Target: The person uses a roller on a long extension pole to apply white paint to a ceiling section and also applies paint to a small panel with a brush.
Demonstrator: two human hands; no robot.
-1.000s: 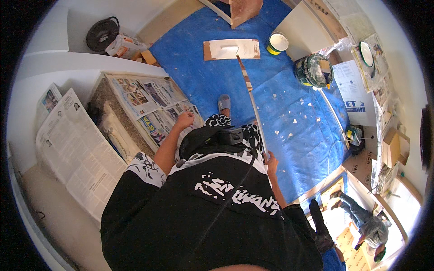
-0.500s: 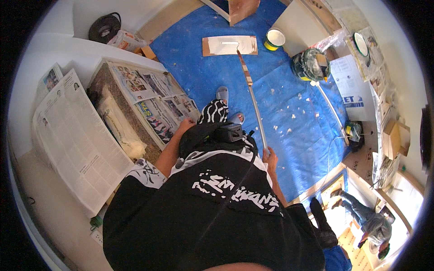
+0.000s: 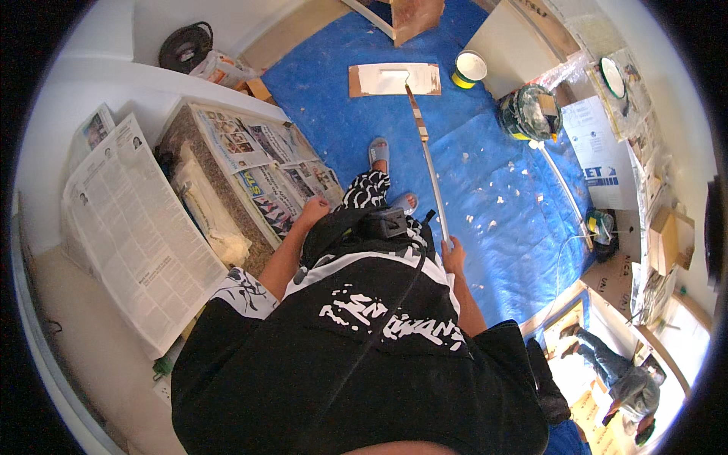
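My right hand (image 3: 453, 255) is closed around the lower end of a long pole (image 3: 434, 180). At the pole's far end a paint roller (image 3: 394, 72) lies on a flat board (image 3: 371, 88) coated partly in white, with bare brown showing at its edges. The board rests on a blue floor sheet (image 3: 318, 95). My left hand (image 3: 315, 208) hangs loosely curled beside a large box-like piece covered with newspaper (image 3: 280, 171), and nothing shows in it. A bucket of white paint (image 3: 470, 68) stands just right of the board.
A larger dark bucket (image 3: 530, 111) with a brush across it stands at the right, near a second pole (image 3: 563, 182). Wooden panels (image 3: 415, 19) are at the far side. Newspaper (image 3: 144, 235) hangs at the left. Another person (image 3: 629, 387) is at the lower right.
The view has shifted slightly, moving the scene to the right. My right hand has moved a little forward with the pole, and the roller sits slightly nearer the board's far edge.
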